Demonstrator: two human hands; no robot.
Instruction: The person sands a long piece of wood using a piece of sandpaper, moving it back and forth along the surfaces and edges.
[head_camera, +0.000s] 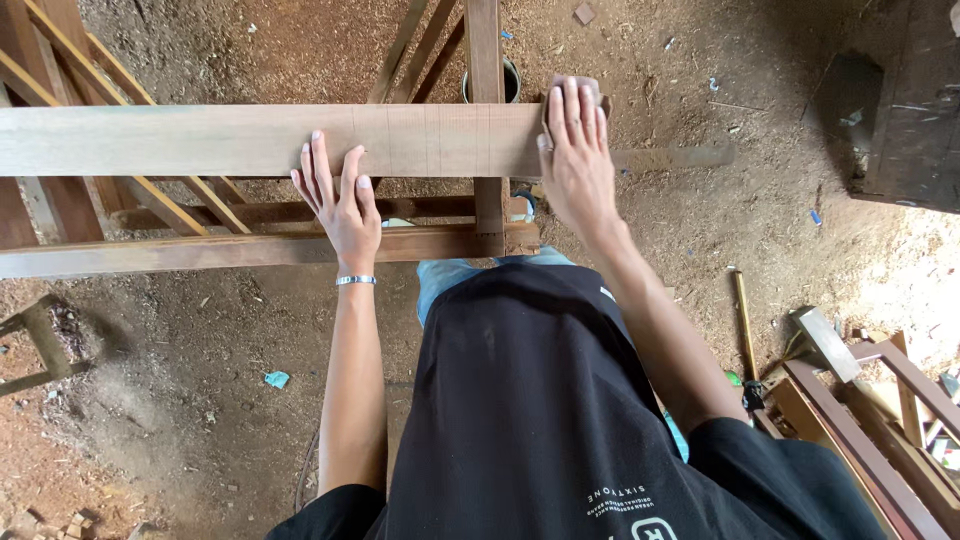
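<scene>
Hands: left hand (340, 200) flat on plank (200, 139), right hand (575, 150) pressing sanding block (600, 98).

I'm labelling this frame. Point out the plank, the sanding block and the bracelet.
plank (200, 140), head view, bare top face.
sanding block (574, 84), head view, edge past the fingertips.
bracelet (355, 280), head view, band on the wrist.

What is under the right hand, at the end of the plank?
A small brownish block shows past the fingertips of the right hand, lying on the plank. The hand covers most of it, so its kind is unclear.
</scene>
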